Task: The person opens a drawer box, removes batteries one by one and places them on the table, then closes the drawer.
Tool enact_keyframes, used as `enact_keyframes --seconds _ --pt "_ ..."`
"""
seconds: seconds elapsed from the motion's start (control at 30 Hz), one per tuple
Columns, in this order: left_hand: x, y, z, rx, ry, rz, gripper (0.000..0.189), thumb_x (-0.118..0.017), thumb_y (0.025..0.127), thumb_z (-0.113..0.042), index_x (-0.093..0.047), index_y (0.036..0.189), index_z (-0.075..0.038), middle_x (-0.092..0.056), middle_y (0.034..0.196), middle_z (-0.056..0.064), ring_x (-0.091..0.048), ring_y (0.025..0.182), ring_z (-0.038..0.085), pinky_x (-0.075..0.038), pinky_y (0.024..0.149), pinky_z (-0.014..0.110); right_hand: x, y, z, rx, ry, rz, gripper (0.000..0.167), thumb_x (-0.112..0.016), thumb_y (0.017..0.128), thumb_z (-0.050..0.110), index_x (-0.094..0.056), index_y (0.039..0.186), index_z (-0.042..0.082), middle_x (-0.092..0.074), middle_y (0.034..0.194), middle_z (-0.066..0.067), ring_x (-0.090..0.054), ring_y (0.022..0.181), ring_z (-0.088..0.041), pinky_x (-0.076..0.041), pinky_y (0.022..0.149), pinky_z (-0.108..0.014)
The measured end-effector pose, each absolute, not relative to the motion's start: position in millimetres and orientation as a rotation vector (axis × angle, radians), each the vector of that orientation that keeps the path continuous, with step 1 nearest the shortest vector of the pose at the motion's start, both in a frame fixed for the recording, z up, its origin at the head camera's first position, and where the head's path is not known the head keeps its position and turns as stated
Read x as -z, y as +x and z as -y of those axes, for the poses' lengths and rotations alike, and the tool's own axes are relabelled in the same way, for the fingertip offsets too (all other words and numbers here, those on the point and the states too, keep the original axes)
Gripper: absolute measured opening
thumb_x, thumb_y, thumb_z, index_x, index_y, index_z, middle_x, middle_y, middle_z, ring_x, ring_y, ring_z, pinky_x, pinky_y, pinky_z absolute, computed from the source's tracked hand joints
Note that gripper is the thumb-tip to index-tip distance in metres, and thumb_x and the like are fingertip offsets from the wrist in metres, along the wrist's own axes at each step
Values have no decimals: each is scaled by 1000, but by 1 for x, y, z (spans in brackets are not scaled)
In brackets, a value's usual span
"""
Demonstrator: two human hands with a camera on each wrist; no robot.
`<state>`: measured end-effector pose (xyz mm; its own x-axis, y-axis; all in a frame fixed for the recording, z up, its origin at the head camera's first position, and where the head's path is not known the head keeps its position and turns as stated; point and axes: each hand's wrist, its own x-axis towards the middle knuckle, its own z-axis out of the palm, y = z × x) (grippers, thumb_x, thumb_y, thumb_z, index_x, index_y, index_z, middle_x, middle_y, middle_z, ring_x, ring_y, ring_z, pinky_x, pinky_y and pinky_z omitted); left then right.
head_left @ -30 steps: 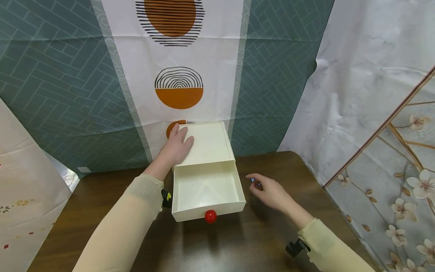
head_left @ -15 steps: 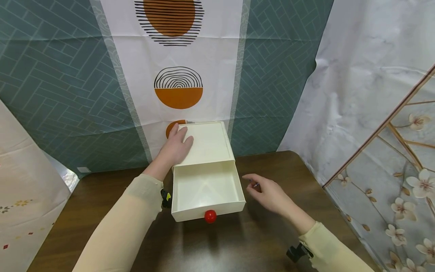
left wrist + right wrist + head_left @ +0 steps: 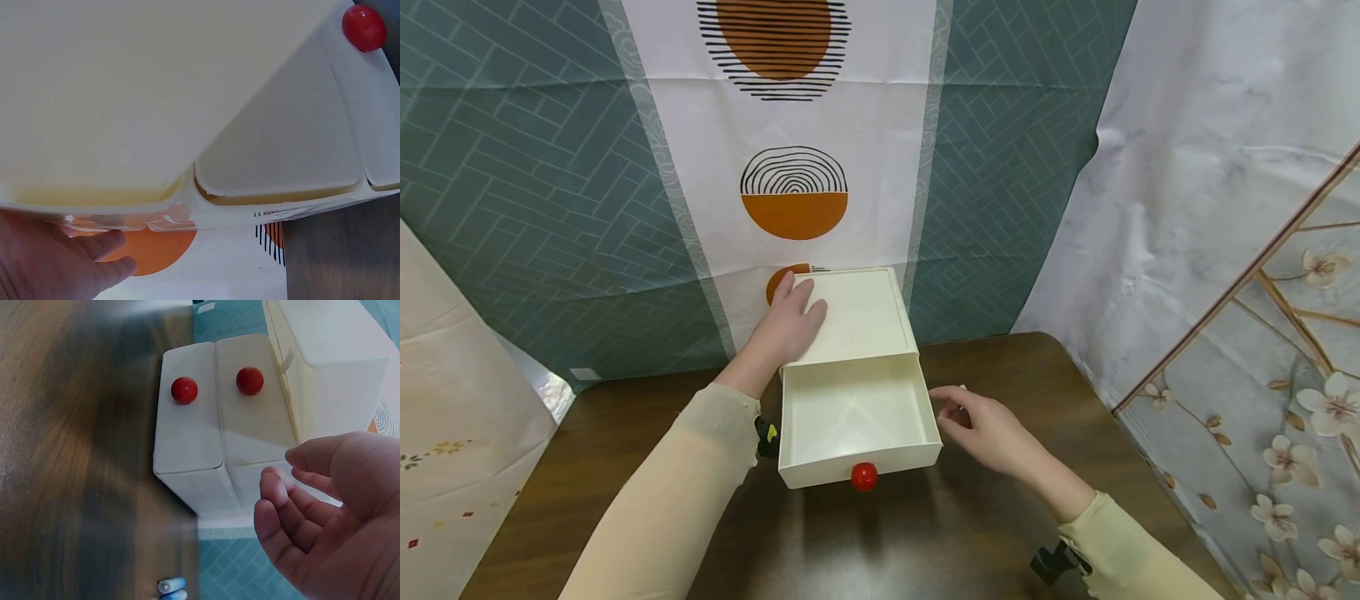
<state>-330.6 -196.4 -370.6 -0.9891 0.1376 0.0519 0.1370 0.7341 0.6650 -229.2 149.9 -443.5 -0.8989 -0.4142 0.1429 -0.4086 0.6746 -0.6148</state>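
Note:
A cream plastic drawer cabinet [image 3: 861,312] stands against the back wall, its top drawer [image 3: 856,417] pulled out with nothing inside. That drawer has a red round knob [image 3: 864,477]. My left hand [image 3: 790,325] rests on the cabinet's top along the left edge, fingers spread. My right hand [image 3: 988,429] is beside the drawer's right wall, fingers loosely bent, holding nothing. Whether its fingertips touch the drawer I cannot tell. In the right wrist view, two lower drawers are closed, with red knobs [image 3: 184,390]. Two small blue-and-white cylinders, like batteries [image 3: 172,586], lie near the cabinet.
The brown wooden table [image 3: 880,550] extends in front of the cabinet and to both sides. Patterned cloth [image 3: 1022,208] hangs behind it, and a floral white sheet [image 3: 1262,375] hangs on the right.
My right hand has moved slightly left, closer to the drawer's right wall. The blue thing seen earlier behind its fingers is now mostly hidden. My left hand and the cabinet stay still.

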Motion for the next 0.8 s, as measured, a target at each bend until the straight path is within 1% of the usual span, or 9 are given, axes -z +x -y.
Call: enact_keyframes --seconds 0.07,0.2,0.33,0.47,0.63,0.8 --pt "371 -331 196 -1117 234 -2925 72 -36 119 -45 -19 177 -8 10 185 11 0 170 36 -14 133 64 442 -228 -149 1065 -720 -2856 34 -71 107 14 -71 141 16 -71 100 12 -69 93 -14 -58 83 -40" --pt "371 -331 196 -1114 236 -2927 72 -36 119 -45 -19 177 -7 10 185 12 -1 170 36 -14 133 64 440 -227 -146 1099 -769 -2832 35 -72 107 13 -71 142 16 -74 101 12 -72 94 -14 -59 83 -37" --pt "372 -331 196 -1112 231 -2931 72 -36 119 -45 -20 177 -7 9 185 12 -1 170 37 -14 133 64 436 -226 -142 1120 -813 -2825 34 -73 106 12 -71 141 14 -76 104 8 -73 92 -15 -60 81 -34" --pt "372 -331 196 -1108 232 -2932 72 -36 119 -45 -19 177 -7 10 185 12 0 170 37 -14 132 64 431 -223 -138 1118 -778 -2852 35 -74 106 14 -70 141 15 -76 106 6 -73 92 -14 -60 79 -34" --pt "371 -329 196 -1121 242 -2931 72 -36 119 -44 -20 177 -7 10 185 13 -2 170 38 -16 132 64 426 -220 -136 1127 -726 -2865 37 -75 107 18 -69 144 18 -74 107 8 -71 91 -13 -59 76 -34" --pt "371 -329 196 -1117 247 -2934 71 -36 119 -44 -20 177 -6 9 185 14 -2 170 38 -16 132 64 419 -216 -136 1126 -712 -2892 37 -75 107 19 -70 144 19 -72 104 10 -69 91 -9 -58 76 -35"
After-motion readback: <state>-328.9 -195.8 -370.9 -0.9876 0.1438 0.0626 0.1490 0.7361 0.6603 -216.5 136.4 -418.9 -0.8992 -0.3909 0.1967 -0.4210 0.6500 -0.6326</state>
